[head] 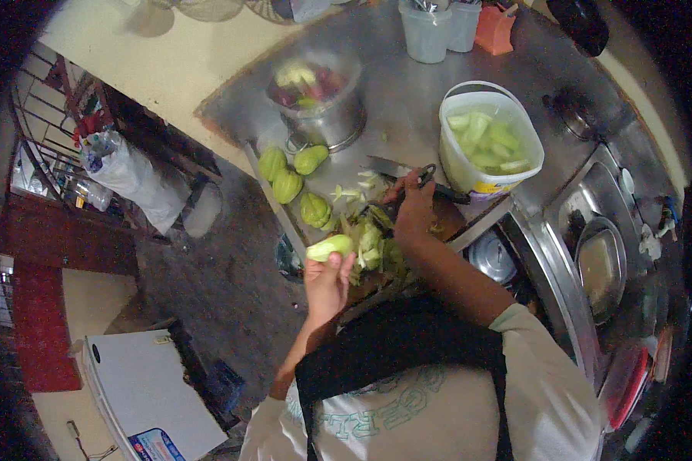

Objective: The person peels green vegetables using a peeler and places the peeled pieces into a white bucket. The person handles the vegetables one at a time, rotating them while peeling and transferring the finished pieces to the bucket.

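Note:
My left hand [327, 285] holds up a partly peeled chayote [330, 248], its pale flesh showing at one end. Over the steel counter, my right hand [413, 207] is closed around a dark-handled tool [427, 174] with a looped end; its working end is hidden. Just beneath that hand lies a knife [382, 165], its dark handle pointing right. Between my hands and my body is a heap of green peelings [369, 246]. Several unpeeled chayotes [287, 185] rest along the counter's left edge. Pale scraps [352, 192] are scattered beside the knife.
A white plastic bucket [448, 151] holds pale green pieces in liquid. Behind the chayotes stands a metal pot [328, 124] of cut vegetables. Plastic containers [427, 37] are at the back. On the right, a steel sink [568, 199] contains a metal basin [619, 271].

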Motion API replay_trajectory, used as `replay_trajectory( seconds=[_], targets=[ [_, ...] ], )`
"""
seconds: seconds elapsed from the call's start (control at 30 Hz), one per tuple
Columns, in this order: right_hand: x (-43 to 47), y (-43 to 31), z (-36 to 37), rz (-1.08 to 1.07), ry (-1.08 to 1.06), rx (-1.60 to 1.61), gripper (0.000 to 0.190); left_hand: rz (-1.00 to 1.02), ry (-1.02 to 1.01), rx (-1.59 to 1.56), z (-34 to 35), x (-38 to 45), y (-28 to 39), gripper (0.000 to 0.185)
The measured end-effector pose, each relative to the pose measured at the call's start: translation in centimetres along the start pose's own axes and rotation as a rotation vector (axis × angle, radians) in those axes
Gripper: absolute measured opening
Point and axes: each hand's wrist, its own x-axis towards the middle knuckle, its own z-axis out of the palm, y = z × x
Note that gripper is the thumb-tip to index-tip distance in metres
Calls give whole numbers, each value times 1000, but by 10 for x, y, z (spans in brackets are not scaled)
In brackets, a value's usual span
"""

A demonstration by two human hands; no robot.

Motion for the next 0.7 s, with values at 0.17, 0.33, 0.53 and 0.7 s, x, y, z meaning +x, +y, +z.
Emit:
replay_trajectory(
  seconds=[0.17, 0.33, 0.53, 0.7],
  targets=[
    [0, -36, -20, -361, -502, -645, 17, -118, 75, 129, 0, 21, 18, 27],
    [20, -37, -41, -592, -1094, -1095, 25, -269, 156, 776, 6, 45, -21, 32],
    [27, -146, -96, -204, -713, -569, 17, -137, 17, 712, 75, 80, -63, 49],
    [24, -232, -155, -290, -172, -313, 20, 62, -346, 1104, 168, 123, -90, 46]
  ],
)
